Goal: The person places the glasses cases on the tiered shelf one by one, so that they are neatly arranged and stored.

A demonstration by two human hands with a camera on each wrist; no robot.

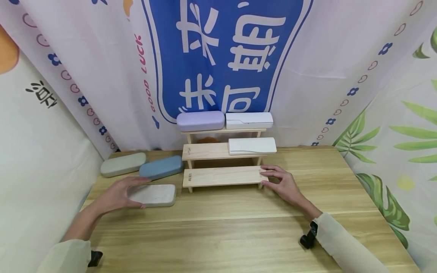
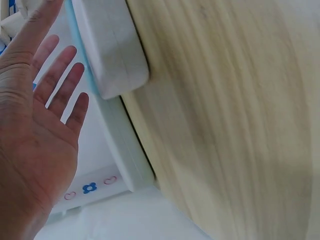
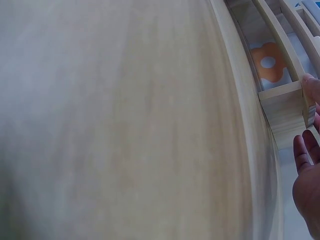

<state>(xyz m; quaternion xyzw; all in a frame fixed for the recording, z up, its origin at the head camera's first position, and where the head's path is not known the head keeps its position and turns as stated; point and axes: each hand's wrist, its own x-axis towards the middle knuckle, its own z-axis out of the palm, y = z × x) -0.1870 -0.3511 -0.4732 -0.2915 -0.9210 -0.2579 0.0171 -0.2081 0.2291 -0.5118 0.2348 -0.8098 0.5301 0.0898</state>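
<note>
Here, nearest the table's (image 1: 218, 242) front edge, the left hand (image 1: 115, 194) is spread around the left end of the off-white case (image 1: 158, 195), thumb by its near side; firm contact I can't confirm. The case lies flat toward the table's left edge. A secure hold would want thumb and fingers squarely on both long sides, clear of the blue case (image 1: 162, 168) just behind. The right hand (image 1: 284, 185) pinches the right end of the wooden stand's (image 1: 223, 176) lowest tier, which should steady it; light pressure seems enough. A sage case (image 1: 121, 165) sits near the far left corner. Small marks on the stand's tiers are illegible, and no brand reads on any case. Beyond the far edge, the curtain (image 1: 304, 49) carries "GOOD LUCK" and 未来可期, both turned sideways.
</note>
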